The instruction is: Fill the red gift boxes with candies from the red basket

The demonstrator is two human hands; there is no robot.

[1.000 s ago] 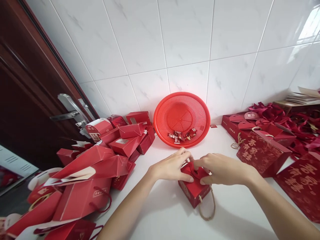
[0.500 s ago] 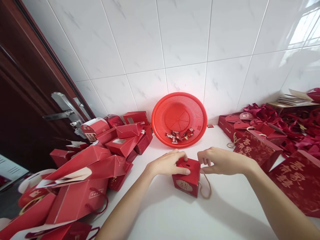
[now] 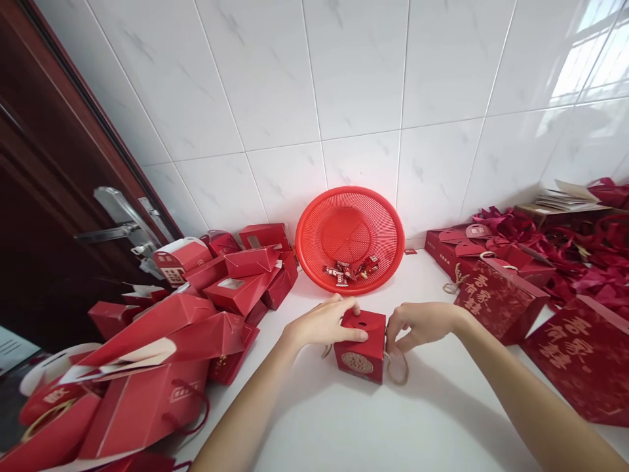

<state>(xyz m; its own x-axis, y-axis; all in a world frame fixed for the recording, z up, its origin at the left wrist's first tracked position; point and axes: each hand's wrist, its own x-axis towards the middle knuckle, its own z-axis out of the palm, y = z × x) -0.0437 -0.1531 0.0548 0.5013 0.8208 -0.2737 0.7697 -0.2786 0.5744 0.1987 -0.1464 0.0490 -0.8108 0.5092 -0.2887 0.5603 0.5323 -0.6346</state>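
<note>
A small red box [image 3: 362,347] with a round gold emblem on its front stands on the white table [image 3: 319,426]. My left hand [image 3: 324,322] grips it from the left, fingers on the far side and thumb across the top near a small hole. Against the box's right side is my right hand [image 3: 417,324], its fingers bent and pinched together; whatever they hold is hidden. A loop of beige cord [image 3: 399,370] hangs out below those fingers, and a short bit of cord [image 3: 327,351] shows at the left.
Behind the box, a red plastic basket [image 3: 350,196] with wrapped sweets [image 3: 345,270] leans on the tiled wall. Red boxes [image 3: 167,321] pile up at left beside a door [image 3: 39,196]. Patterned red boxes [image 3: 496,295] and dark red ribbons [image 3: 599,242] lie at right.
My right hand has turned fingers-down and closed in on the box's right side. The cord loop there is smaller, and a bit of cord now shows at the left. The view has shifted slightly.
</note>
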